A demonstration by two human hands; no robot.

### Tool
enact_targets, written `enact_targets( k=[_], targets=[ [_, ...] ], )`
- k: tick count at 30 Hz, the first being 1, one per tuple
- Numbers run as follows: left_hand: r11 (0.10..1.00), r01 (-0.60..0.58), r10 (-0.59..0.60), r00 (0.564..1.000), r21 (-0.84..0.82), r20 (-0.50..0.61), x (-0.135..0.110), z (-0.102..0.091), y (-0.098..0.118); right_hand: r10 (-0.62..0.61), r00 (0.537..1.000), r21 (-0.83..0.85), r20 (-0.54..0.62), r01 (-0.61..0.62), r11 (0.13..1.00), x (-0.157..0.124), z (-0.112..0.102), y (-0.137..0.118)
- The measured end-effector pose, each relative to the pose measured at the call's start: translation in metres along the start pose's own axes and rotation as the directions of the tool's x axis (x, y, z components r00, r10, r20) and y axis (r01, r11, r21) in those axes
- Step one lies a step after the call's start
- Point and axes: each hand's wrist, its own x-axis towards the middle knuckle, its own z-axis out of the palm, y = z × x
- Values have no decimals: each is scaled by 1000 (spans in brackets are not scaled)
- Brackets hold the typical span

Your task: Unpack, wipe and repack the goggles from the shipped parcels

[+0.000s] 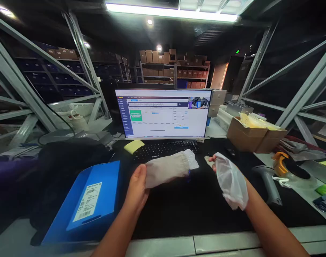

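Observation:
My left hand [137,184] is closed on one end of a pale cloth-like pouch [167,169], thumb on top. Gathered white material bunches at the pouch's far end, and a bit of dark blue shows below it. To the right, my right hand [213,161] is closed on a crumpled translucent plastic bag [231,182], which drapes over the wrist and hides most of the hand. A small pale flat piece [208,161], too unclear to name, sticks out at the fingertips. Both hands are above a black desk mat [189,210].
Left of my arm stands a blue box [58,217] with a white label. Ahead are a keyboard [165,148], a yellow pad [134,146] and a lit monitor [163,117]. On the right are a barcode scanner [268,184], an orange tape dispenser [283,164] and a cardboard box [246,137].

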Motion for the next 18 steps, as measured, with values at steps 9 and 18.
enact_targets(
  k=[9, 18],
  targets=[
    [941, -109, 45, 978, 319, 201, -5, 7, -18, 337, 907, 178, 253, -386, 905, -29, 44, 12],
    [645, -417, 318, 908, 640, 271, -6, 6, -9, 381, 911, 211, 159, -408, 888, -22, 38, 26]
  ],
)
